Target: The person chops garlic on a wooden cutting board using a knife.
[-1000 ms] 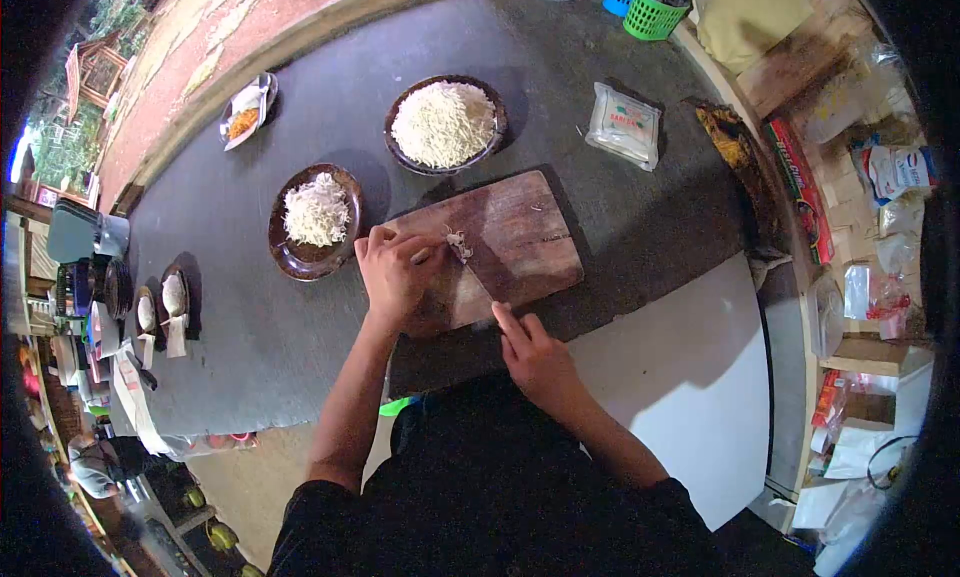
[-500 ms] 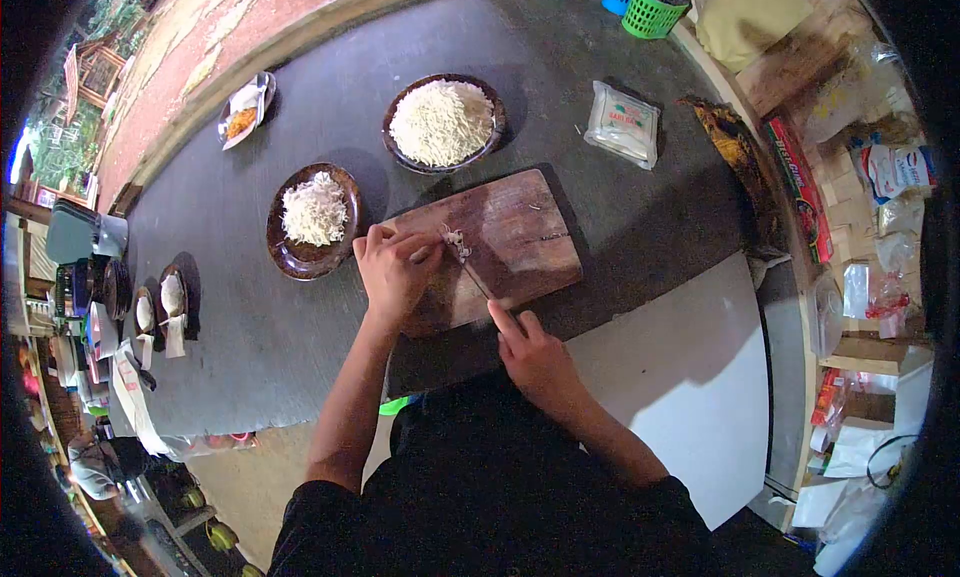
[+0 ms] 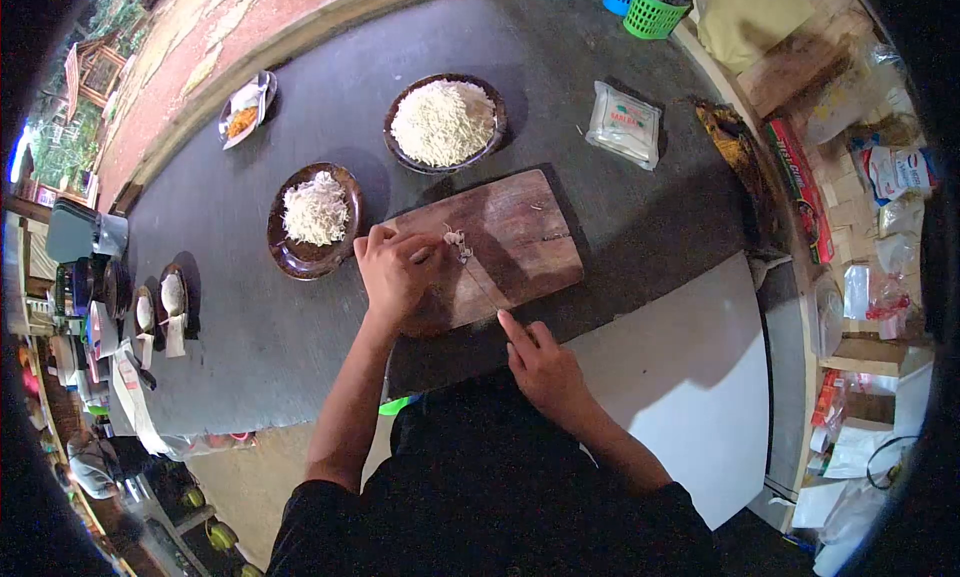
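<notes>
In the head view, the right hand (image 3: pixel 548 372) is closed around the handle end of a slim knife (image 3: pixel 484 287), its index finger stretched forward towards the blade, which slants over a wooden board (image 3: pixel 525 222) on the dark bench (image 3: pixel 560 87). The knife looks light and stiff, best taken by the handle, with fingertips clear of the edge. Just beyond the blade lie small pale pieces (image 3: pixel 458 243), probably soft, moist and a little slippery; they would give under a firm pinch, so a light fingertip press from the side seems to suit them. The left hand (image 3: pixel 393 277) is bent over the board's left part, fingers drawn in beside those pieces; whether it grips anything cannot be told. The board looks fairly heavy and rigid, easiest held by its long edges. Near it stand a brown plate (image 3: pixel 285 255) and a brown bowl (image 3: pixel 402 161), both heaped with loose white shreds (image 3: pixel 443 124) that would scatter if tilted.
</notes>
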The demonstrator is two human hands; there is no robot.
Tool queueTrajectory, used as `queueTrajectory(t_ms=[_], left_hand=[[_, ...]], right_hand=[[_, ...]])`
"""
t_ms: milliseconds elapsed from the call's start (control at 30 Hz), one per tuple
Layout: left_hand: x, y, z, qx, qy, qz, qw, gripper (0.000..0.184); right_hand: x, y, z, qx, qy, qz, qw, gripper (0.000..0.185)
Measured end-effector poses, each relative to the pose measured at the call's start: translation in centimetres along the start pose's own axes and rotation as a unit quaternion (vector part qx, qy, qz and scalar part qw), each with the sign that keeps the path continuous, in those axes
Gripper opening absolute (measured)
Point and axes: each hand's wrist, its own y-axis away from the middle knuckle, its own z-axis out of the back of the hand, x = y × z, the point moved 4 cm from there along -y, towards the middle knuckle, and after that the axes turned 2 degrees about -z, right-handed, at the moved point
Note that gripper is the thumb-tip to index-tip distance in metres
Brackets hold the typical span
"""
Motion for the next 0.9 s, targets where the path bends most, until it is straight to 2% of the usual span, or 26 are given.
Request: queueTrajectory(t_ms=[300,600,700,900], left_hand=[[0.1,0.0,-0.2,0.003,-0.001,0.000,1.000,0.016],[0.1,0.1,-0.2,0.009,-0.019,0.014,1.000,0.014],[-0.1,0.0,-0.1,0.003,-0.018,0.005,1.000,0.014],[0.3,0.2,-0.3,0.007,-0.014,0.011,1.000,0.015]], right_hand=[[0.5,-1.9,-0.7,0.012,0.020,-0.019,1.000,0.058],[-0.2,0.5,0.1,0.016,0.049,-0.027,0.998,0.058],[-0.4,0.5,-0.2,-0.017,0.042,-0.004,0.999,0.057],[0.7,-1.3,0.1,0.024,0.007,-0.014,1.000,0.057]])
